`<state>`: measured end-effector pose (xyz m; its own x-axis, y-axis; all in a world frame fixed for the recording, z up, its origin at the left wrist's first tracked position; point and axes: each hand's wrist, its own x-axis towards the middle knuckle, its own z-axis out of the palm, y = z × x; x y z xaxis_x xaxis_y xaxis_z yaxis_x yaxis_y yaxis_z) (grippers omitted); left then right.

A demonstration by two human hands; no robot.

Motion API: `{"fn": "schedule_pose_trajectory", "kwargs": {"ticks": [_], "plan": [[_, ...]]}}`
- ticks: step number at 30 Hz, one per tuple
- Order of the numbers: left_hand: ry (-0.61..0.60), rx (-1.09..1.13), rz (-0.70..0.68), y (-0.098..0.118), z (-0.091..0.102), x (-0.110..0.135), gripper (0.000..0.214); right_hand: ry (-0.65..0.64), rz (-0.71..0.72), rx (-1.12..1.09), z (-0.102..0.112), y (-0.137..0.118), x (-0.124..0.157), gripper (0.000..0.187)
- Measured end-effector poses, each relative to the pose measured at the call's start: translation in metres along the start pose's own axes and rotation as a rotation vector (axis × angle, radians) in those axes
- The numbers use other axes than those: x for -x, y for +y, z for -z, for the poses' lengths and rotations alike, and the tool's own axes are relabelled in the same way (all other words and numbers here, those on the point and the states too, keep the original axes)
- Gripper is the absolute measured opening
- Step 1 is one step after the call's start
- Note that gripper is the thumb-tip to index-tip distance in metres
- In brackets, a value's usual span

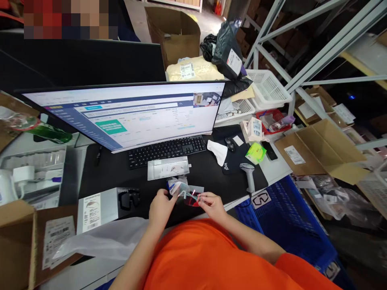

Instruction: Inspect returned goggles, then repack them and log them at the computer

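We log the black-matted desk (121, 173), a wide monitor (127, 114) at its 12 o'clock and a keyboard (166, 150) just before it. A silver box (104, 207) lies at 8 o'clock. At 6 o'clock, by the near edge, fingers of our left hand (160, 206) pinch a crumpled clear wrapper (177, 187). Fingers of our right hand (212, 204) pinch the red-lensed glasses (193, 199), held between both hands and touching the wrapper.

Text on monitor (127, 117) too small to read. Top-left patch (71, 18) pixelated. Fingers of left hand (160, 207) and right hand (213, 205) partly hide red-lensed item (193, 199); make unclear. Left edge cuts cardboard box (15, 241).
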<state>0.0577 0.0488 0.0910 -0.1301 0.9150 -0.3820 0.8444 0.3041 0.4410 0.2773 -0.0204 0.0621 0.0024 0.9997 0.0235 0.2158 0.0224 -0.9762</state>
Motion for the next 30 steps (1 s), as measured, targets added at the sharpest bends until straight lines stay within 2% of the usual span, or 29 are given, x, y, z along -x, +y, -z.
{"fn": "schedule_pose_trajectory", "kwargs": {"ticks": [2,5,11,16,18,20,24,26,27,30], "plan": [[-0.013,0.002,-0.015,0.001,-0.003,-0.004,0.033,-0.002,0.042,0.037,0.0,-0.001,0.002,0.017],[-0.025,0.035,-0.08,0.002,-0.005,0.0,0.032,-0.02,0.157,0.127,-0.001,-0.004,0.003,0.017],[-0.023,0.061,-0.276,0.001,-0.005,0.031,0.039,0.029,0.32,0.335,-0.005,-0.014,-0.001,0.022],[0.029,0.027,-0.379,-0.018,0.006,0.05,0.04,-0.002,0.487,0.562,-0.011,-0.018,0.0,0.024],[0.08,-0.03,-0.375,-0.029,0.015,0.053,0.039,-0.029,0.582,0.674,-0.012,-0.023,0.001,0.026],[0.17,-0.179,-0.376,-0.039,0.028,0.054,0.037,-0.073,0.699,0.778,-0.012,-0.033,0.001,0.027],[0.377,-0.525,-0.482,-0.048,0.058,0.051,0.038,-0.186,0.897,0.922,-0.017,-0.06,-0.009,0.03],[0.482,-0.612,-0.557,-0.048,0.07,0.051,0.039,-0.252,0.89,0.903,-0.021,-0.07,-0.017,0.031],[0.53,-0.639,-0.589,-0.049,0.075,0.051,0.039,-0.282,0.843,0.849,-0.024,-0.075,-0.022,0.031],[0.621,-0.653,-0.653,-0.052,0.078,0.055,0.04,-0.333,0.544,0.485,-0.03,-0.081,-0.038,0.025]]}}
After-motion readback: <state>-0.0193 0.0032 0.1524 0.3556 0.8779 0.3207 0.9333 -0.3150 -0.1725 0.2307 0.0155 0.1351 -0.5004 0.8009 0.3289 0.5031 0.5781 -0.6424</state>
